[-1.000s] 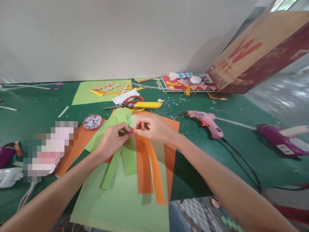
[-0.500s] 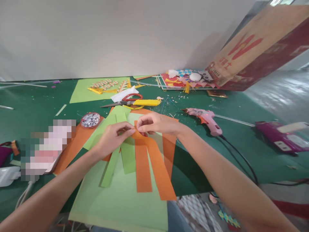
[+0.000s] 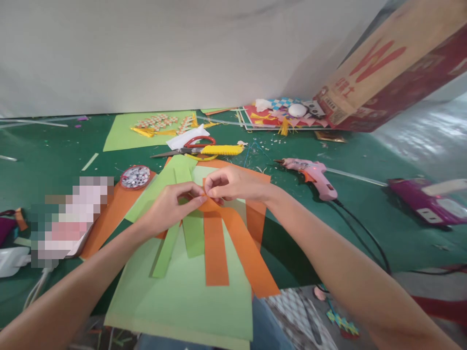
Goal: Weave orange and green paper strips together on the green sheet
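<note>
An orange paper strip is pinched at its upper end between my left hand and my right hand; its lower end slants down to the right. Both hands are closed at the fingertips, thumbs against fingers, and almost touch each other. A second orange strip hangs straight below them, its top hidden by the fingers. Two green paper strips lie beside it, under and right of my left hand. Everything rests over a large pale green sheet.
Scissors and a yellow-handled tool lie beyond my hands. A pink glue gun with its cord is on the right, near a purple power strip. At left are a round case of gems and a blurred phone.
The lower end of the held orange strip has swung a little to the right. My hands stay pinched together at nearly the same place.
</note>
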The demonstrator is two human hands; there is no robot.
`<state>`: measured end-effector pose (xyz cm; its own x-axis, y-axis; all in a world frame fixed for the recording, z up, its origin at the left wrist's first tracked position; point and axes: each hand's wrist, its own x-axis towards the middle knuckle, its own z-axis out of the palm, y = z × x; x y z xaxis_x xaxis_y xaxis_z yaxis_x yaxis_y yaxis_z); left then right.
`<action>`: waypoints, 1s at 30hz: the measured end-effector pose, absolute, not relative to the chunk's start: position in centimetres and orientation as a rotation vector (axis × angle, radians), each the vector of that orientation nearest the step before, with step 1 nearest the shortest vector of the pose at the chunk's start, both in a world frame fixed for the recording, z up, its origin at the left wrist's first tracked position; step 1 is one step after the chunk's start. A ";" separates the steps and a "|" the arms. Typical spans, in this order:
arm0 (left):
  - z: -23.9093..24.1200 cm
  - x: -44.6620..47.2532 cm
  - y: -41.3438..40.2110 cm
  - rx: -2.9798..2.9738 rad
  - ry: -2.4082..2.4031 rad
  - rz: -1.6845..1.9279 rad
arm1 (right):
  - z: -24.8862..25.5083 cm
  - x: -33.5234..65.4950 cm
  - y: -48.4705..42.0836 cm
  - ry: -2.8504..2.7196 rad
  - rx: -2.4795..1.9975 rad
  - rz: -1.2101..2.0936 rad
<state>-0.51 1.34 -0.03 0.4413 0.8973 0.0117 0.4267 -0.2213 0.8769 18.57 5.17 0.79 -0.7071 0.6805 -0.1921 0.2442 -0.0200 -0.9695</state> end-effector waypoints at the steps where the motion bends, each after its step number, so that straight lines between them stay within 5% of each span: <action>1: 0.0 -0.5 1.3 1.817 1.134 0.675 | 0.7 18.6 5.2 -1.928 -0.957 1.772; 30: 0.3 -0.3 1.5 1.666 1.141 0.813 | -0.2 17.4 4.6 -1.856 -0.943 1.456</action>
<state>-0.32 1.47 0.25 0.3501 0.9365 0.0177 0.3226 -0.1383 0.9364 17.43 4.60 -0.16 -0.5732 0.8190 0.0249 0.1709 0.1492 -0.9739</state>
